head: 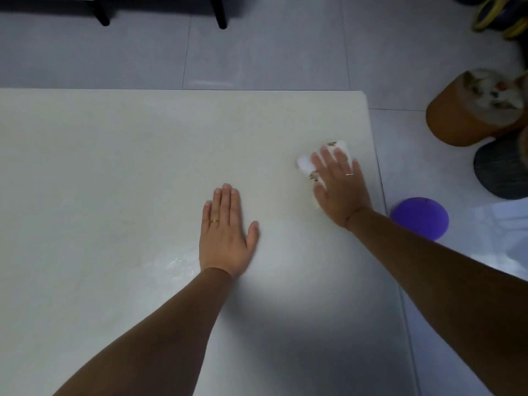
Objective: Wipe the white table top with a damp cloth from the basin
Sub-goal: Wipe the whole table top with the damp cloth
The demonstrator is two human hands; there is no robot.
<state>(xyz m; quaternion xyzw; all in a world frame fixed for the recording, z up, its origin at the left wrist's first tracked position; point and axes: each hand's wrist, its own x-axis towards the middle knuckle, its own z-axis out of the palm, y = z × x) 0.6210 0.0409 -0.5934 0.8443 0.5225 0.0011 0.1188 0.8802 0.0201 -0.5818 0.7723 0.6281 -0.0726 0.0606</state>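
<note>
Pressing a damp cloth (320, 162) flat near the table (114, 167) top's right edge, the right hand (340, 190) wipes while the left hand (225, 232) rests spread alongside; unwiped stretches probably come next.

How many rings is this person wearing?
2: a gold band on the left hand, flat on the white table top; a thin ring on the right hand pressing the white patterned cloth. More may be hidden.

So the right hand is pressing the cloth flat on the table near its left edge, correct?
Not quite. The head view shows the right hand pressing the cloth flat on the table near its right edge, not its left.
</note>
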